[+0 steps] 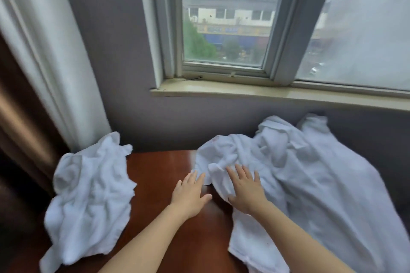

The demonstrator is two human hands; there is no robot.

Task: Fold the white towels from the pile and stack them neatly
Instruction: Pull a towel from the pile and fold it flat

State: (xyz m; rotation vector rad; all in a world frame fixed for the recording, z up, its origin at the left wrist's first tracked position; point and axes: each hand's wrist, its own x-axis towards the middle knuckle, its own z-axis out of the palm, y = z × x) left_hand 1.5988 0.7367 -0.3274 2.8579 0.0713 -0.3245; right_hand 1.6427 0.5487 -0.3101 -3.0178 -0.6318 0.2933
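At the far left hangs a dark brown curtain (13, 117), and just beside it a white sheer curtain (44, 50) falls to the table's back-left corner. Below them a crumpled white towel (88, 201) lies along the left edge of the reddish-brown wooden table (159, 166), covering that edge from near the back to the front; it is unfolded and bunched into wrinkles.

A bare strip of tabletop runs down the middle, between this towel and the pile. Over the strip, both bare forearms reach in from the near edge.

The left hand (189, 195) is released, with fingers straight and thumb spread to the side. It lies low over the bare wood, and its fingertips reach the left border of the towel pile. Whether they slip under the cloth cannot be told.

The right hand (246, 190) is released too. It rests palm down on the pile with fingers straight and fanned apart, grasping nothing.

The pile of white towels (310, 172) spreads over the right part of the table, from the back edge, where it heaps up against the grey wall (111, 50), down to the near edge and out of view at the right. It is rumpled and unfolded.

Above it a pale window sill (266, 92) crosses the wall, carrying a window (224, 17) that looks out on buildings and trees.
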